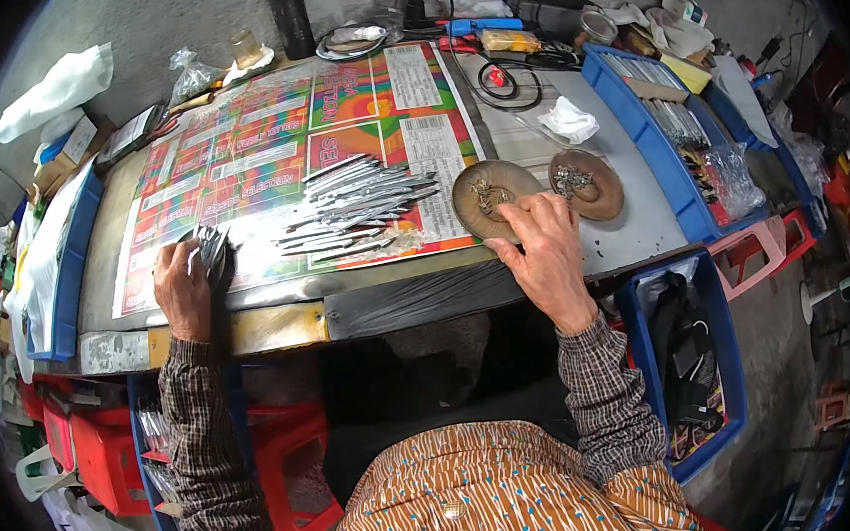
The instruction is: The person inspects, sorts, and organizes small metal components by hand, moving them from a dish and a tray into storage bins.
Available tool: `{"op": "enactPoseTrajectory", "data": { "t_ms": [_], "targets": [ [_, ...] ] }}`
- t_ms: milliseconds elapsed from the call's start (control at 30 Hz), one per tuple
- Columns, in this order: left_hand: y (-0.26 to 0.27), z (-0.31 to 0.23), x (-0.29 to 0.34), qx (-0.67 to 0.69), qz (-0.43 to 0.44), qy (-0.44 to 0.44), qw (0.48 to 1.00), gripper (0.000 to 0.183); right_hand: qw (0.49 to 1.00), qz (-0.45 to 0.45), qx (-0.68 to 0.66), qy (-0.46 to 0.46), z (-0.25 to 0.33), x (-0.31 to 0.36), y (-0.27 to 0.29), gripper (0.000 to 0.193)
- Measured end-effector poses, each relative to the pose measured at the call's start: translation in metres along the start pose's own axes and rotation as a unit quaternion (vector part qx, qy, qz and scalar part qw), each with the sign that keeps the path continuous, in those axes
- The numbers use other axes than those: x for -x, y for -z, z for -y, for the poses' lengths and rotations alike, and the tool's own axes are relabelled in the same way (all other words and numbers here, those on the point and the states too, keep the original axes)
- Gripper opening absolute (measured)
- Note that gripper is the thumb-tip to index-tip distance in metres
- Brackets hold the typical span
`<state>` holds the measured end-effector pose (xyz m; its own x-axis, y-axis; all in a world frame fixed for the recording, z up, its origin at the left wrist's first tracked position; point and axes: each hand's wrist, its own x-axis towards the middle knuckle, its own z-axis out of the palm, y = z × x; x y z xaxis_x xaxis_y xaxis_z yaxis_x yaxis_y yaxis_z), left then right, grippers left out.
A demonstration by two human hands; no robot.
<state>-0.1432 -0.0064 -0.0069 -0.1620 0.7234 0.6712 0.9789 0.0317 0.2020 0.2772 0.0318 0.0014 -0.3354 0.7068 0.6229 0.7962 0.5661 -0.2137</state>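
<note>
At the left of the table, my left hand [182, 288] is closed round a bundle of thin dark and silvery rods [212, 250]; their exact kind is too small to make out. My right hand [550, 256] reaches over the near right rim of a round brown dish [466, 187], thumb and forefinger apart, with nothing visible between them. Small metal parts [490, 198] lie in that dish. Beside it stands a second brown dish [607, 196] with a heap of similar small parts [572, 180]. Between my hands spreads a loose pile of slim silver rods [355, 206].
Printed colourful sheets [266, 148] cover much of the table. A blue tray [649, 163] with packed rods stands right, another blue tray [71, 268] left. Cables [511, 89], a crumpled white tissue [569, 120] and a black cylinder [290, 17] lie farther back. A blue crate [729, 381] sits below right.
</note>
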Motion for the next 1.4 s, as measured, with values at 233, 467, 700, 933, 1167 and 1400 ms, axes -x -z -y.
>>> {"op": "enactPoseTrajectory", "data": {
  "t_ms": [233, 467, 700, 933, 1167, 1400],
  "targets": [
    [0.009, -0.057, 0.017, 0.082, 0.038, -0.066, 0.994, 0.017, 0.998, 0.051, 0.031, 0.015, -0.002, -0.006, -0.002, 0.044],
    [0.005, -0.095, 0.025, 0.126, 0.050, -0.126, 0.983, 0.013, 0.998, 0.053, 0.040, 0.006, -0.004, -0.001, 0.002, 0.046],
    [0.001, -0.114, 0.025, 0.159, 0.073, -0.140, 0.974, 0.015, 0.998, 0.046, 0.034, -0.009, -0.009, 0.003, 0.002, 0.047],
    [-0.005, -0.118, 0.025, 0.181, 0.086, -0.151, 0.968, 0.016, 0.998, 0.051, 0.023, -0.003, -0.009, 0.003, 0.003, 0.044],
    [-0.006, -0.124, 0.023, 0.185, 0.097, -0.145, 0.967, 0.013, 0.999, 0.036, -0.004, -0.005, -0.008, 0.005, 0.003, 0.037],
    [-0.009, -0.126, 0.016, 0.162, 0.117, -0.163, 0.966, 0.015, 0.997, 0.007, -0.068, -0.024, -0.005, 0.009, 0.001, 0.023]
  ]
}}
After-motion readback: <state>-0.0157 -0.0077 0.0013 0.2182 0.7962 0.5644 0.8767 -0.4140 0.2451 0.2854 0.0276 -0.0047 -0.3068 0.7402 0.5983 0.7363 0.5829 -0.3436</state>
